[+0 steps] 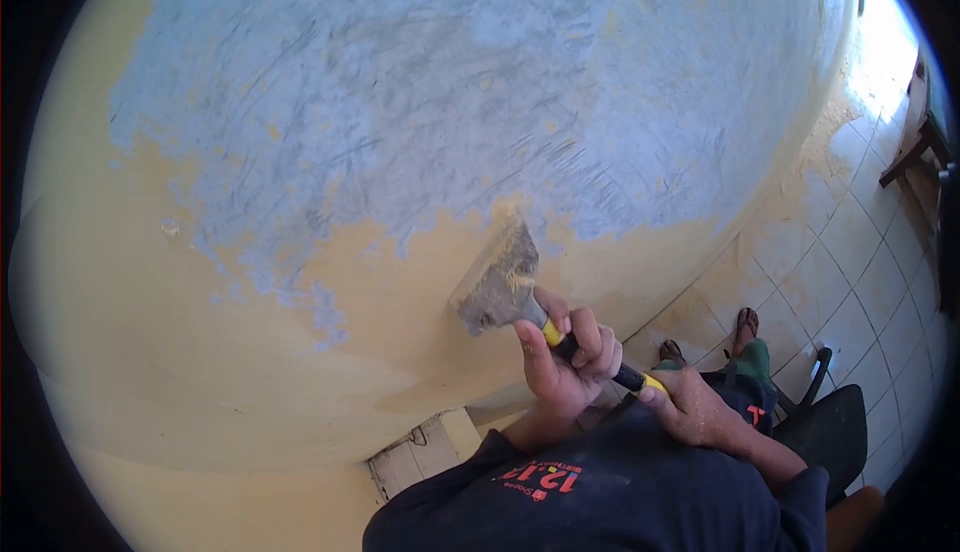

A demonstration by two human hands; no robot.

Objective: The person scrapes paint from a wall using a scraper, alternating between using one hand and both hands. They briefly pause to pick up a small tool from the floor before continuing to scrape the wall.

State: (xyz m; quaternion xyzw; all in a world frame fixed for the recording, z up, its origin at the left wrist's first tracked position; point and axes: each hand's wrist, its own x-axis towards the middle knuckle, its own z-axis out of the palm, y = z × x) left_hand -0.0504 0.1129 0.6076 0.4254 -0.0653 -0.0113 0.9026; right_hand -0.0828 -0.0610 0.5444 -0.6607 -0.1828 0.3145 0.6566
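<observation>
A scraper [500,287] with a wide, dusty metal blade and a black and yellow handle is held between my two hands. My left hand [570,362] is closed round the handle close to the blade, palm up. My right hand [690,407] grips the yellow butt end of the handle. The blade lies against the wall [390,282], at the ragged border between its yellow paint and a large blue-grey patch [400,102]. Yellow paint bits cling to the blade.
Light floor tiles [850,252] with dust run along the wall's foot at right. Two sandalled feet [747,322] stand there. A black chair [840,437] is beside my right arm. Wooden furniture [915,152] stands at the right edge, and a pale box-like object [420,452] at lower left.
</observation>
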